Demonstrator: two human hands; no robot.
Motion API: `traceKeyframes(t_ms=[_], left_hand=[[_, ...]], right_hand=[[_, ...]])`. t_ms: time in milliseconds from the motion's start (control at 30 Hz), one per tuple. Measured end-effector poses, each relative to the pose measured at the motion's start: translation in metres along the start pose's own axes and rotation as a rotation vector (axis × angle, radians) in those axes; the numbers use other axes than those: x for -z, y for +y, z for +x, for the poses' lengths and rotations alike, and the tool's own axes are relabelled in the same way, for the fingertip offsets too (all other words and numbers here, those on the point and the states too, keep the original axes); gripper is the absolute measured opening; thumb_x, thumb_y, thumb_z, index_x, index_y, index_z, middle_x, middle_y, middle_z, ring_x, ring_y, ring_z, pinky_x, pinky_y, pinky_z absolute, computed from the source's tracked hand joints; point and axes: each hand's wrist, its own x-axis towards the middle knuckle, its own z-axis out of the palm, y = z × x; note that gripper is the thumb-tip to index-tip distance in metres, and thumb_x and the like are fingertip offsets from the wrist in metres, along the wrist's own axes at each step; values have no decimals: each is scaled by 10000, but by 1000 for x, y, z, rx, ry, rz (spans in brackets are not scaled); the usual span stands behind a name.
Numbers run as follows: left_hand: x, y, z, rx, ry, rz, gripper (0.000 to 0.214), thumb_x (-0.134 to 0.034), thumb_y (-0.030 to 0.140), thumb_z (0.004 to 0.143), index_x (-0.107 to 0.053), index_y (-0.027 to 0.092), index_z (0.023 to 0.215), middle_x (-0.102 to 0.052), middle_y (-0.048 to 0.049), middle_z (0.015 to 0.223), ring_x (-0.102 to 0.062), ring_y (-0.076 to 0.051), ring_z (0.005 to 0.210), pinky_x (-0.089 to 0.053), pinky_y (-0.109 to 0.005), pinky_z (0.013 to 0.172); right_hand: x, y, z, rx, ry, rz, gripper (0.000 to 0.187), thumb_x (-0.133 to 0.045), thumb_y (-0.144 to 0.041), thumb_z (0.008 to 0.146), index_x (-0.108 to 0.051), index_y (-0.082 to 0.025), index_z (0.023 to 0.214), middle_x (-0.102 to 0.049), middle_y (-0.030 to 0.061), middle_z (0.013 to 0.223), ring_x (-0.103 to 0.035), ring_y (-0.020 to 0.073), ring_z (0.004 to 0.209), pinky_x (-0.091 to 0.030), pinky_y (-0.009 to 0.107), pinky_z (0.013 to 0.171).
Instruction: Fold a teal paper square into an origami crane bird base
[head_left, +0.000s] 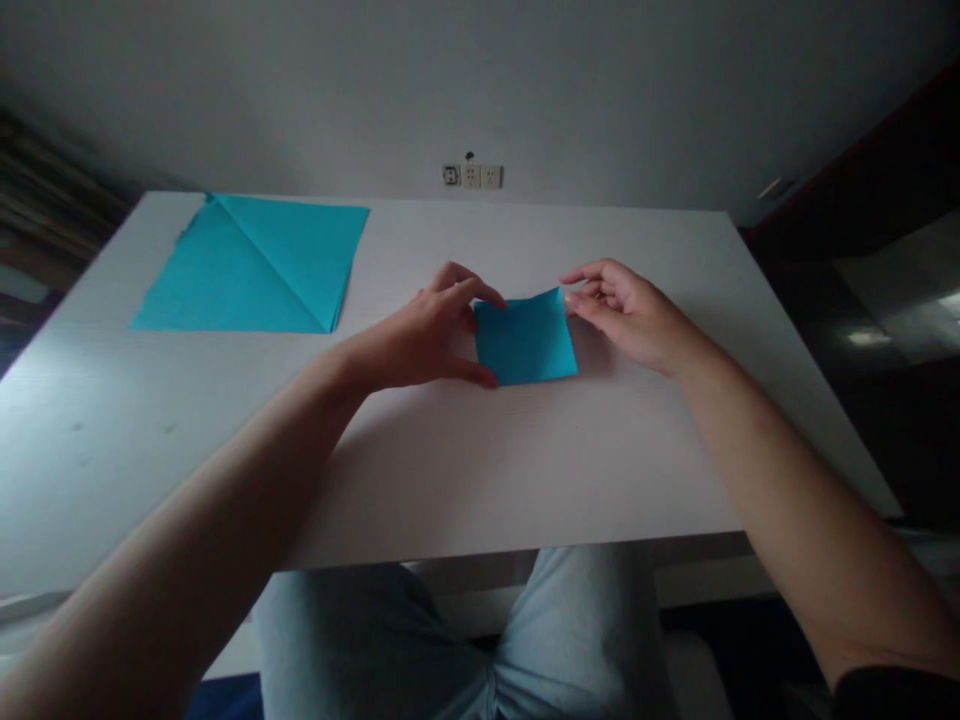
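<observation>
A small blue square of paper (526,340) rests on the white table, its top right corner curling upward. My left hand (442,325) spans the paper's left side, with the thumb at the lower left corner and a fingertip on the upper left edge, holding it there. Beside the raised corner is my right hand (619,305). Its thumb and index finger are apart around that corner, with no clear grip on it, and the other fingers curl inward.
A larger blue paper sheet (262,265) with a diagonal crease and a ragged left edge lies at the table's back left. The white table (525,460) meets a grey wall carrying several sockets (471,176). My jeans-covered legs (465,640) are below the front edge.
</observation>
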Motion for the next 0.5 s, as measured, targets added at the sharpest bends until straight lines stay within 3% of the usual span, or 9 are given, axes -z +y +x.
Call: traceKeyframes(t_ms=[200,333,400,500], left_hand=[[1,0,0,21,-51,62,875,-1133,520,785,-716,305,1524,-668,-148,1651,-797,-307,1283,-623,-515,1283],[1,3,1,18,-66,121,946,-1148,574,757,-704,329,1556,-681,-154,1668,-796,-317,1222,-590,-566,1314],[2,5,1,11,-74,141,933,-1148,579,755,-719,329,1545,-688,-157,1671,-791,-320,1204,-576,-586,1329],[2,7,1,7,-70,153,915,-1142,602,767,-728,327,1535,-710,-150,1648,-788,-327,1208,-575,-583,1320]], right_hand=[[0,-14,-3,57,-118,-65,255,-856,-576,1086,-912,-359,1207,-838,58,1135,-741,332,1019,-617,510,967],[3,-16,-1,8,-95,-41,176,-832,-515,1066,-915,-373,1128,-848,61,1138,-761,355,1080,-646,564,1079],[5,-16,0,19,-91,-54,179,-835,-541,1060,-896,-373,1050,-823,61,1106,-758,354,1093,-649,570,1127],[7,-16,1,83,-110,-60,336,-788,-617,1093,-802,-347,895,-755,68,1047,-727,352,1086,-636,572,1167]])
